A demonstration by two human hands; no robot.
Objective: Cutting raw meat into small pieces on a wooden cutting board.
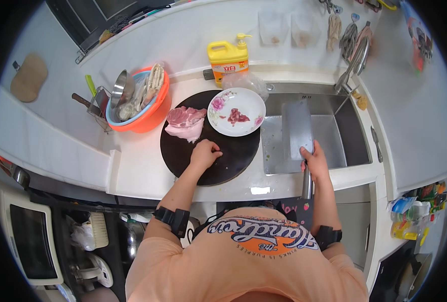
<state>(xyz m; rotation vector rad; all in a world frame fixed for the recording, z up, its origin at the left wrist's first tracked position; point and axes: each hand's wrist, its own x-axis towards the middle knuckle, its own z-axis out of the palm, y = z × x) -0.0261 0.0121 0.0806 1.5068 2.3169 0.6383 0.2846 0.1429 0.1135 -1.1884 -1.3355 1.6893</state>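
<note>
My right hand (316, 160) grips a broad metal cleaver (297, 130) near its handle and holds it over the sink's left part. Over the round black cutting board (231, 158), my left hand (206, 153) has its thumb and fingertips close together; whether something small is pinched there cannot be told. A thick piece of raw meat with pale fat (185, 122) lies on the board beyond that hand. To its right, a white floral plate (223, 124) overlaps the board's far edge and bears small strips of raw meat (237, 117).
The steel sink (340, 130) with its faucet (346, 77) is at the right. A yellow pump jug of detergent (227, 60) and a clear plastic bag (251, 83) stand behind the plate. Left of the board are an orange basin (153, 117) and a knife rack (101, 109).
</note>
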